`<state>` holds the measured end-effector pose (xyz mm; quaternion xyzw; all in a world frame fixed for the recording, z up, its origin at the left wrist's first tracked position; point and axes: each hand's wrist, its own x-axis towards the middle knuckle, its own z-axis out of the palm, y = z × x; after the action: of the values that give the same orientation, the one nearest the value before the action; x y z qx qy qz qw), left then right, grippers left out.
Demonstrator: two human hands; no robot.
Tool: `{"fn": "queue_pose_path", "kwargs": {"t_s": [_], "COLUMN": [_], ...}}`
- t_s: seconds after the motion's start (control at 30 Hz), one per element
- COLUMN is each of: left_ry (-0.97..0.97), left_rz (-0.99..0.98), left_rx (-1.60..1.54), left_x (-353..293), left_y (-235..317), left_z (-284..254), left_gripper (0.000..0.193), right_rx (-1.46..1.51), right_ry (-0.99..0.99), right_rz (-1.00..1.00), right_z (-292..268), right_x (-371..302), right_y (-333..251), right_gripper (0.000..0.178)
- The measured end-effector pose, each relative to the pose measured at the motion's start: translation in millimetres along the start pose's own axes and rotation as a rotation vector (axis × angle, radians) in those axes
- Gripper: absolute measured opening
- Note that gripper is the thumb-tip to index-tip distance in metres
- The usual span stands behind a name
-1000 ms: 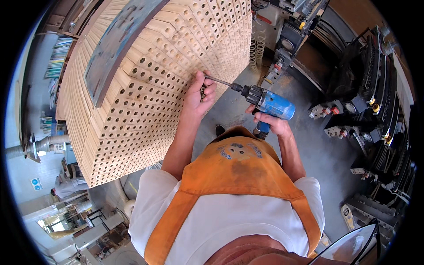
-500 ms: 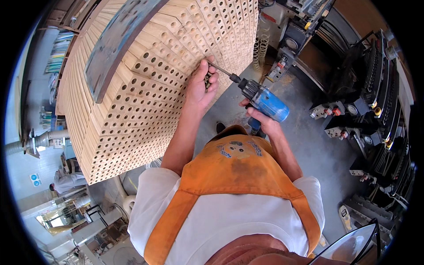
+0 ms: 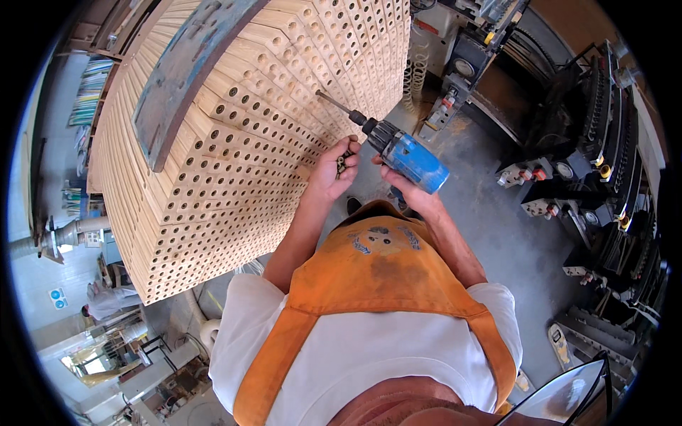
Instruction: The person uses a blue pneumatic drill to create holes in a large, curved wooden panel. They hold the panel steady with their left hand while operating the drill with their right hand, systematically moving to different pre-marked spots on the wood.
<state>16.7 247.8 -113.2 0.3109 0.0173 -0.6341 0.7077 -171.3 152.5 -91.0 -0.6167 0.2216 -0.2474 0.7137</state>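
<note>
A blue cordless drill [image 3: 418, 163] is gripped in my right hand [image 3: 413, 190], its handle largely hidden beneath the body. Its long bit [image 3: 334, 101] points up and left, with the tip at a hole in the big stack of pale wooden pieces [image 3: 234, 183]. My left hand [image 3: 331, 176] is curled, palm up, around several small dark brass-coloured threaded inserts [image 3: 342, 162], just below the bit and close to the stack's face. Many holes in the lower and left rows have dark metal rings in them; a band of holes in the upper middle is bare wood.
A worn blue-grey board [image 3: 186, 78] lies against the top of the stack. Dark machinery [image 3: 597, 156] with gauges and knobs lines the right side. A coiled hose [image 3: 418, 74] hangs behind the stack. At far left, another person [image 3: 106, 302] is bent over.
My left hand has drawn down and away from the bit, its fingers closing over the inserts. The drill has shifted slightly left and up, and its bit tip now meets the stack.
</note>
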Motion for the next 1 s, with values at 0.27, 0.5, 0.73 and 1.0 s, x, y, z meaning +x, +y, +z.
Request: {"fn": "queue_pose_path", "kwargs": {"t_s": [0.27, 0.5, 0.73, 1.0], "left_ry": [-0.015, -0.028, 0.104, 0.082], "left_rz": [0.126, 0.295, 0.296, 0.397], "left_rx": [0.057, -0.028, 0.412, 0.235], "left_x": [-13.1, -21.8, -26.0, -8.1], "left_y": [8.6, 35.3, 31.5, 35.2], "left_z": [17.4, 37.7, 47.0, 59.8], "left_gripper": [0.02, 0.026, 0.025, 0.028], "right_rx": [0.208, 0.047, 0.227, 0.218], "right_ry": [-0.017, -0.132, -0.161, -0.036], "right_rz": [-0.022, -0.077, 0.069, 0.054], "right_z": [-1.7, -31.9, -51.6, -1.0], "right_x": [2.9, -16.7, -25.7, -15.1], "right_y": [-2.4, 4.3, 5.0, 7.6], "right_gripper": [0.031, 0.033, 0.03, 0.029]}}
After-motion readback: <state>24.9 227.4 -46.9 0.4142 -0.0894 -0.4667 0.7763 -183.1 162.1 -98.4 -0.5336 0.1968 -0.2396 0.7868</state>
